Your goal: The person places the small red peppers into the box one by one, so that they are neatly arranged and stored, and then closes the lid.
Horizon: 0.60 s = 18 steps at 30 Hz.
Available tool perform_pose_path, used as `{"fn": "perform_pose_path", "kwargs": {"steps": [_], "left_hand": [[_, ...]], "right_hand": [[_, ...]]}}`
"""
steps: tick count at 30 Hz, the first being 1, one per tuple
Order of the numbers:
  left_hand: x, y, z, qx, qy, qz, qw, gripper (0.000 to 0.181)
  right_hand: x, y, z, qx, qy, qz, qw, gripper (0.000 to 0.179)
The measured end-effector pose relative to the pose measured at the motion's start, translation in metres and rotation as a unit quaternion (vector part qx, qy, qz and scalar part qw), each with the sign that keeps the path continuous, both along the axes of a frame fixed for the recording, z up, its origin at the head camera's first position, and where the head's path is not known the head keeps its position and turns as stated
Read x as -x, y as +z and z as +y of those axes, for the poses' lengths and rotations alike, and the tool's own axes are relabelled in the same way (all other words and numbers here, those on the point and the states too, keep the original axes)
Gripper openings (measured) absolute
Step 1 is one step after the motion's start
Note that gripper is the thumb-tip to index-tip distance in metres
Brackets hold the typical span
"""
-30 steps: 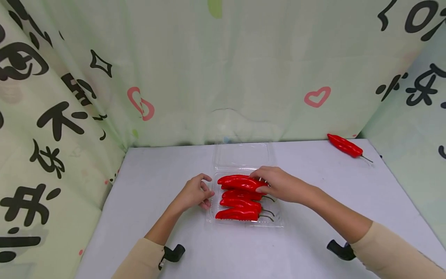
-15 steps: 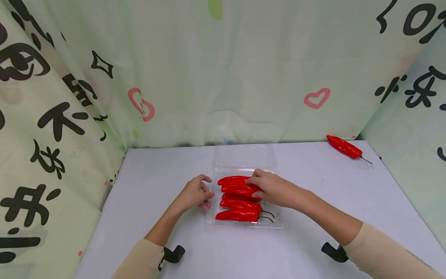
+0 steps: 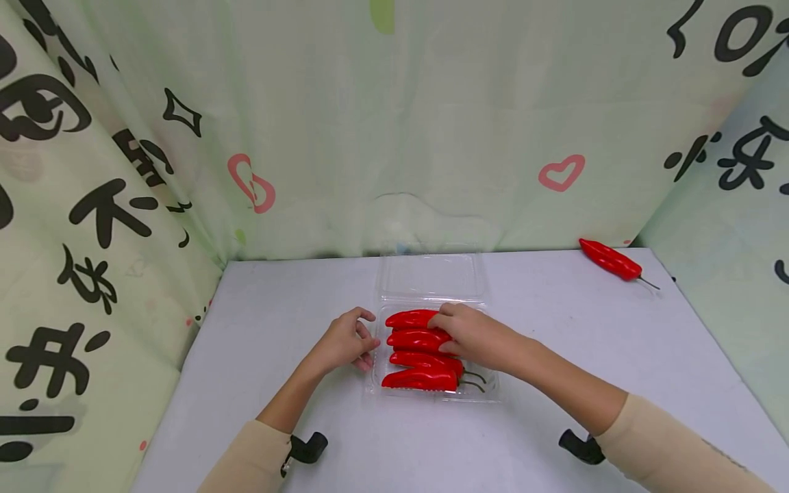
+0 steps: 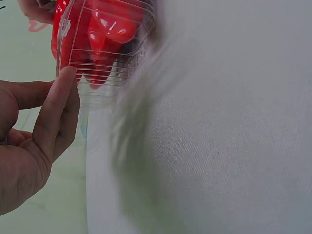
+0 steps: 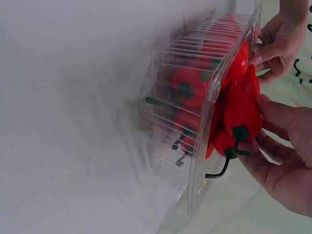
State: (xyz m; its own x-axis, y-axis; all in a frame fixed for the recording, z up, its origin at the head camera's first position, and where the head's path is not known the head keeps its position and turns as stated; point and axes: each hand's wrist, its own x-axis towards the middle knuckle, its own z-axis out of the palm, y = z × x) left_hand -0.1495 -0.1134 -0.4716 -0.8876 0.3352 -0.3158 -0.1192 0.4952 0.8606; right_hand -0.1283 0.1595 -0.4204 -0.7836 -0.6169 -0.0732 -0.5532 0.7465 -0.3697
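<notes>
A clear plastic clamshell container (image 3: 491,395) sits on the table, its lid (image 3: 431,277) folded back flat behind it. Several glossy red chili peppers (image 3: 420,378) lie side by side in it, green stems to the right. My right hand (image 3: 477,335) reaches in over the stem ends and pinches one red chili pepper (image 5: 242,112) between thumb and fingers, low among the others; its stem hangs below in the right wrist view. At the left side, my left hand (image 3: 344,342) has its fingers loosely bent, the fingertips (image 4: 67,78) right at the container rim.
A single red chili pepper (image 3: 610,260) lies at the table's far right corner. The white-covered table (image 3: 296,287) meets printed curtains (image 3: 431,137) at the back and both sides. Black wrist mounts (image 3: 308,448) stick out from both sleeves.
My right hand has moved left and slightly toward the front, lowering the held chili pepper into the row between the others. The left hand stays in place.
</notes>
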Motion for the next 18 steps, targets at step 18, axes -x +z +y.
{"fn": "perform_pose_path", "kwargs": {"steps": [18], "left_hand": [[0.0022, -0.0023, 0.0001, 0.001, 0.004, -0.005, 1.0, 0.048]], "right_hand": [[-0.0015, -0.0092, 0.0016, 0.013, -0.021, 0.036, 0.9991, 0.036]]}}
